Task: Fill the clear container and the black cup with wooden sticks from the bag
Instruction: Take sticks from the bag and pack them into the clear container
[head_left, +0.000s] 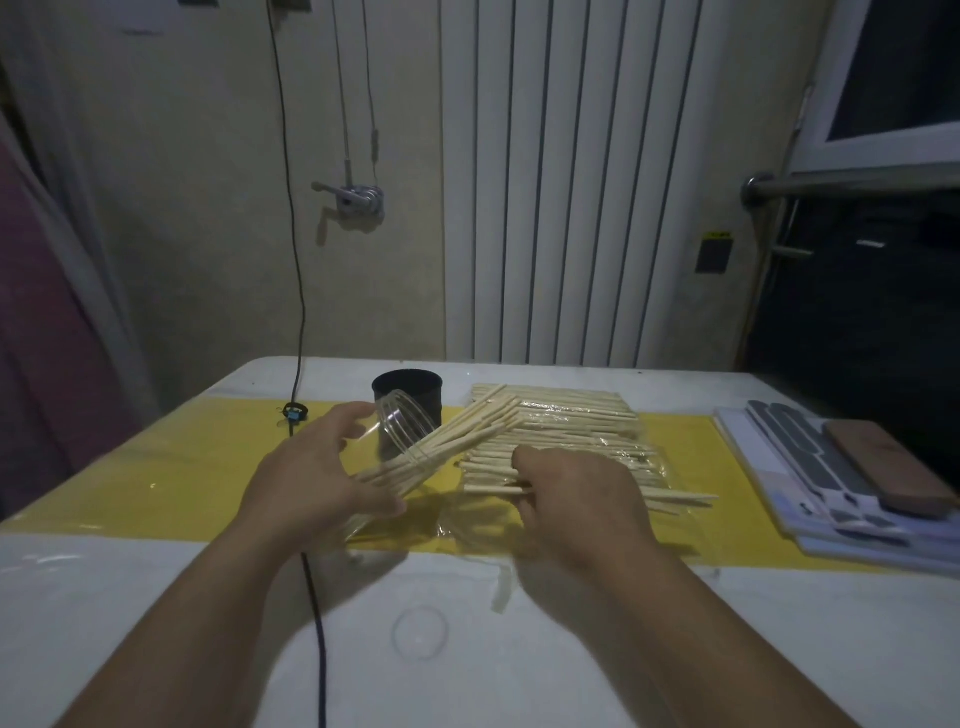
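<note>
My left hand (317, 473) holds the clear container (400, 436) tilted, its mouth pointing up and right, with a bundle of wooden sticks (457, 436) poking out of it. Right behind the container stands the black cup (415, 397), upright; its inside is too dark to read. A clear plastic bag (613, 447) lies flat to the right, covered with many more wooden sticks (566, 421). My right hand (566, 493) rests on the near edge of that pile and pinches one or two sticks.
A black cable (311, 597) runs across the white table (156, 597) and the yellow mat (182, 467) by my left arm. A clear round lid (420, 631) lies near the front. Flat sheets and a brown block (883, 467) sit at the right edge.
</note>
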